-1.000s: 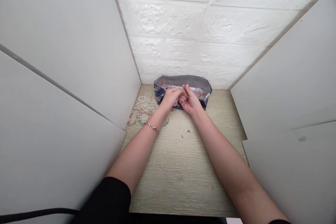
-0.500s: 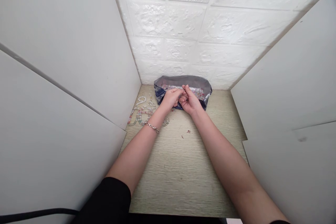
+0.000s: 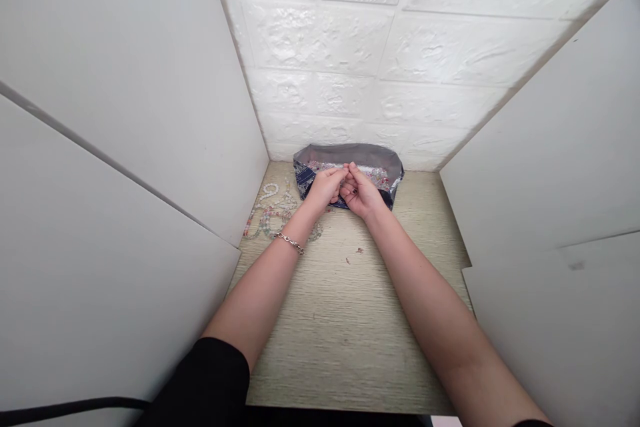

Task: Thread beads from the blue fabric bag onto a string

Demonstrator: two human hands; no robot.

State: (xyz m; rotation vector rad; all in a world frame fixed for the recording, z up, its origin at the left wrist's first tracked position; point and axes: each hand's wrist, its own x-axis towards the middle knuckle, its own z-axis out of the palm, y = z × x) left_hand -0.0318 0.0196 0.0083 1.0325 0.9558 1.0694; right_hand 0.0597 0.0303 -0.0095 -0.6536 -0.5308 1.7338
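Note:
My left hand (image 3: 326,187) and my right hand (image 3: 361,192) meet fingertip to fingertip just in front of an open foil pouch (image 3: 375,159) full of small coloured beads at the back of the wooden table (image 3: 345,320). The fingers of both hands are curled and pinched together around something too small to make out. A thin chain bracelet (image 3: 289,241) circles my left wrist. Several strings of pale beads (image 3: 267,213) lie on the table to the left of my left forearm.
White panels (image 3: 130,147) wall in the table on the left and right, and a white brick-pattern wall (image 3: 380,60) closes the back. A few tiny dark crumbs (image 3: 356,253) lie mid-table. A black cable (image 3: 65,407) runs along the lower left.
The fingertips of both hands have shifted slightly against each other. Arms, pouch and bead strings have stayed put.

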